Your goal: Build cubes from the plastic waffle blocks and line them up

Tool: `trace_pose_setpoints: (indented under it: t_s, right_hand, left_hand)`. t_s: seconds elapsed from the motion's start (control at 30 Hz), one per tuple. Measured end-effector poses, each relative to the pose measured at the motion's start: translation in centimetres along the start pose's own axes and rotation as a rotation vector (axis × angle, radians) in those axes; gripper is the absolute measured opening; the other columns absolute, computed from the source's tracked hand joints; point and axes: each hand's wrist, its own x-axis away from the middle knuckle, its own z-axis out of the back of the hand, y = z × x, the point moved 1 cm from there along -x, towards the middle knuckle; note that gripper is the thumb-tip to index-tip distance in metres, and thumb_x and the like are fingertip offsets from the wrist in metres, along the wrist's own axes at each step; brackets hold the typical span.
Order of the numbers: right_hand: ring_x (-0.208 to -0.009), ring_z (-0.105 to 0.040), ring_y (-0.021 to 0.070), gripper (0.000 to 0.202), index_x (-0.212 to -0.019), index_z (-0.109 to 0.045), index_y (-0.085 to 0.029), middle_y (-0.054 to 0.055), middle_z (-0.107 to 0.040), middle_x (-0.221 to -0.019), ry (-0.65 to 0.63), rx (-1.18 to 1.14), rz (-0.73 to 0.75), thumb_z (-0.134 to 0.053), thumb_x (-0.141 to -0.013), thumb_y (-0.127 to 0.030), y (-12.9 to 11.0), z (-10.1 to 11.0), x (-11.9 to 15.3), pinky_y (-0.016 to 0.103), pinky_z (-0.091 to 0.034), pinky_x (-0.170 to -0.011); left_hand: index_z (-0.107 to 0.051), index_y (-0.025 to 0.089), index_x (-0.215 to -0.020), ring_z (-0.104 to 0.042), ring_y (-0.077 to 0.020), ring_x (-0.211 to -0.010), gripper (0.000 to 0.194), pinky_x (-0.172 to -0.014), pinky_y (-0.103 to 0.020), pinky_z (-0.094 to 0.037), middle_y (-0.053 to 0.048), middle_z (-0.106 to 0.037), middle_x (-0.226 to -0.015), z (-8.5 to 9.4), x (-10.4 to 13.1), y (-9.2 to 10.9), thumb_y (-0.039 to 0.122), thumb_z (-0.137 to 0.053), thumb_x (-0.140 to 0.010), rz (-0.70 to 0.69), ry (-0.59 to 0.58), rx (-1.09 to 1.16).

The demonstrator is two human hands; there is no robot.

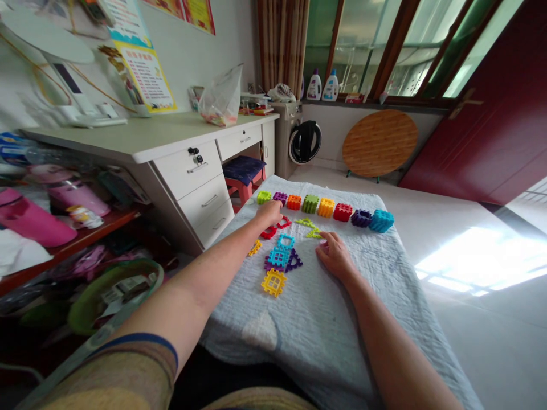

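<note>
My left hand (pixel 270 213) reaches to the far left of the cloth, its fingers bent together just in front of the stack of purple plastic building pieces (pixel 280 197). What its fingertips hold, if anything, is hidden. Red frame pieces (pixel 269 232) lie just below it. My right hand (pixel 335 254) rests on the cloth with fingers spread, the index fingertip by the lime-green triangular pieces (pixel 314 233). Between my arms lie blue window pieces (pixel 278 256), a purple triangle piece (pixel 293 261) and a yellow window piece (pixel 273 283).
A row of colour-sorted stacks, among them a green stack (pixel 310 204) and a blue stack (pixel 382 221), lines the far side of the cloth-covered table (pixel 325 336). A white desk (pixel 171 136) stands left, with a stool (pixel 244 171) beside it. A round tabletop (pixel 380 142) leans against the wall.
</note>
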Motion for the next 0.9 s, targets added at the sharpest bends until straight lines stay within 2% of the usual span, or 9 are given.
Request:
trace_pose_setpoints:
  t_s: [0.07, 0.13, 0.23, 0.3, 0.43, 0.57, 0.7, 0.8, 0.9]
  right_hand:
    - [-0.088, -0.060, 0.0200, 0.041, -0.120, -0.056, -0.016, 0.011, -0.059, -0.108, 0.005, 0.004, 0.000, -0.048, -0.081, -0.020, 0.0, 0.0, 0.0, 0.037, -0.048, -0.089]
    - [-0.087, -0.060, 0.0197, 0.041, -0.120, -0.056, -0.016, 0.011, -0.059, -0.108, 0.008, 0.003, 0.003, -0.049, -0.080, -0.020, 0.0, 0.0, 0.0, 0.037, -0.048, -0.089]
    - [-0.085, -0.061, 0.0190, 0.040, -0.119, -0.057, -0.017, 0.010, -0.058, -0.107, 0.011, 0.001, 0.009, -0.049, -0.080, -0.020, 0.1, -0.1, 0.0, 0.036, -0.048, -0.087]
    - [-0.085, -0.061, 0.0188, 0.040, -0.119, -0.057, -0.017, 0.010, -0.058, -0.106, 0.016, -0.002, 0.015, -0.049, -0.080, -0.020, 0.1, -0.1, 0.0, 0.036, -0.049, -0.087]
    - [-0.085, -0.060, 0.0191, 0.039, -0.118, -0.057, -0.016, 0.010, -0.058, -0.105, 0.020, -0.004, 0.024, -0.050, -0.079, -0.020, 0.1, -0.1, 0.0, 0.036, -0.049, -0.087]
    - [-0.085, -0.060, 0.0189, 0.039, -0.118, -0.058, -0.019, 0.009, -0.059, -0.105, 0.022, -0.005, 0.021, -0.051, -0.079, -0.018, 0.1, -0.1, 0.0, 0.036, -0.049, -0.087]
    - [-0.086, -0.061, 0.0193, 0.037, -0.116, -0.059, -0.018, 0.010, -0.060, -0.107, 0.022, 0.003, 0.017, -0.049, -0.080, -0.019, 0.1, -0.2, -0.1, 0.036, -0.049, -0.087]
    - [-0.086, -0.061, 0.0191, 0.036, -0.115, -0.060, -0.016, 0.011, -0.059, -0.107, 0.018, 0.012, 0.027, -0.050, -0.081, -0.021, 0.2, -0.2, -0.1, 0.036, -0.048, -0.088]
    - [-0.088, -0.061, 0.0196, 0.035, -0.114, -0.060, -0.016, 0.011, -0.059, -0.107, 0.019, 0.021, 0.029, -0.050, -0.080, -0.021, 0.1, -0.1, 0.0, 0.037, -0.048, -0.089]
  left_hand:
    - [-0.059, 0.016, -0.121, -0.059, -0.0242, -0.114, 0.041, -0.096, -0.032, -0.044, -0.013, -0.063, -0.125, 0.4, 0.0, -0.3, 0.028, -0.058, -0.082, 0.030, 0.025, -0.014]
    - [-0.059, 0.017, -0.120, -0.059, -0.0250, -0.114, 0.045, -0.096, -0.032, -0.045, -0.012, -0.063, -0.123, 0.4, 0.1, -0.1, 0.038, -0.060, -0.080, 0.036, 0.003, -0.025]
    - [-0.067, 0.018, -0.104, -0.062, -0.0290, -0.108, 0.052, -0.088, -0.032, -0.049, -0.013, -0.068, -0.114, -0.1, 0.3, 1.1, 0.048, -0.075, -0.062, 0.033, -0.095, -0.039]
    - [-0.070, 0.017, -0.094, -0.065, -0.0301, -0.102, 0.049, -0.082, -0.031, -0.051, -0.013, -0.070, -0.108, -0.6, 0.3, 2.0, 0.042, -0.080, -0.053, 0.046, -0.149, -0.045]
    - [-0.071, 0.016, -0.085, -0.068, -0.0283, -0.090, 0.037, -0.072, -0.029, -0.051, -0.013, -0.073, -0.095, -0.4, 0.1, 2.5, 0.029, -0.078, -0.051, 0.060, -0.175, -0.040]
    - [-0.071, 0.016, -0.091, -0.067, -0.0263, -0.089, 0.037, -0.070, -0.029, -0.049, -0.011, -0.073, -0.095, 1.2, 0.4, 0.9, 0.037, -0.070, -0.061, 0.055, -0.121, -0.019]
    - [-0.071, 0.017, -0.088, -0.067, -0.0250, -0.083, 0.035, -0.066, -0.030, -0.047, -0.009, -0.072, -0.087, 2.4, 2.1, -1.4, 0.045, -0.061, -0.069, 0.086, -0.106, -0.025]
    - [-0.072, 0.016, -0.079, -0.067, -0.0250, -0.076, 0.033, -0.061, -0.029, -0.046, -0.009, -0.072, -0.078, 1.8, 3.9, -2.0, 0.045, -0.065, -0.064, 0.108, -0.150, -0.045]
    - [-0.073, 0.017, -0.082, -0.067, -0.0258, -0.082, 0.038, -0.063, -0.029, -0.046, -0.010, -0.072, -0.084, 0.8, 5.3, -1.9, 0.048, -0.066, -0.063, 0.120, -0.155, -0.061]
